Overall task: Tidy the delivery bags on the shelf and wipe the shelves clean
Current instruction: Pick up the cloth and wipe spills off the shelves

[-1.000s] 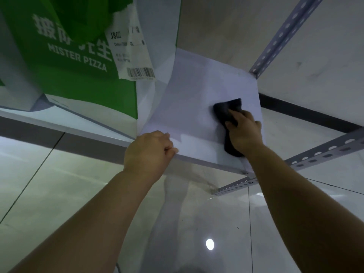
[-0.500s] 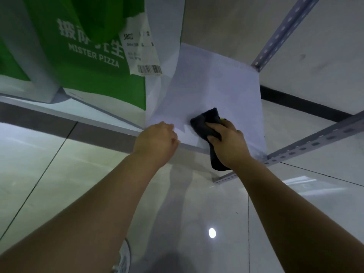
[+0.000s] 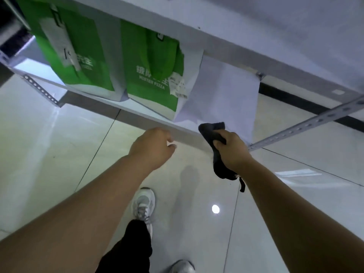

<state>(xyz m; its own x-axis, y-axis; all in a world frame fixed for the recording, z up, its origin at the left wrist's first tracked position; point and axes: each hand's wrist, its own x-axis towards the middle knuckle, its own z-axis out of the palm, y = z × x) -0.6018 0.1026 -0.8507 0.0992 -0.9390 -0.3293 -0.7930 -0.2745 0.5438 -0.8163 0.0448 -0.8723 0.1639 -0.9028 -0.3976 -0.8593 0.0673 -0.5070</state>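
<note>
Dark cloth (image 3: 211, 130), centre right, bunched in grasping right hand (image 3: 233, 149); upper end at front edge of white shelf (image 3: 136, 116), lower end hanging. Left hand (image 3: 152, 149) just beside that edge, fingers curled; grip undeterminable. Green Mister Pizza bags (image 3: 149, 85) upright on shelf, upper left.

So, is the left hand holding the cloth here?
No, the right hand grips the dark cloth at the front edge of the shelf.

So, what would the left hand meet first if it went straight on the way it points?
Probably the shelf edge, just beyond the left hand, though depth is unclear.
</note>
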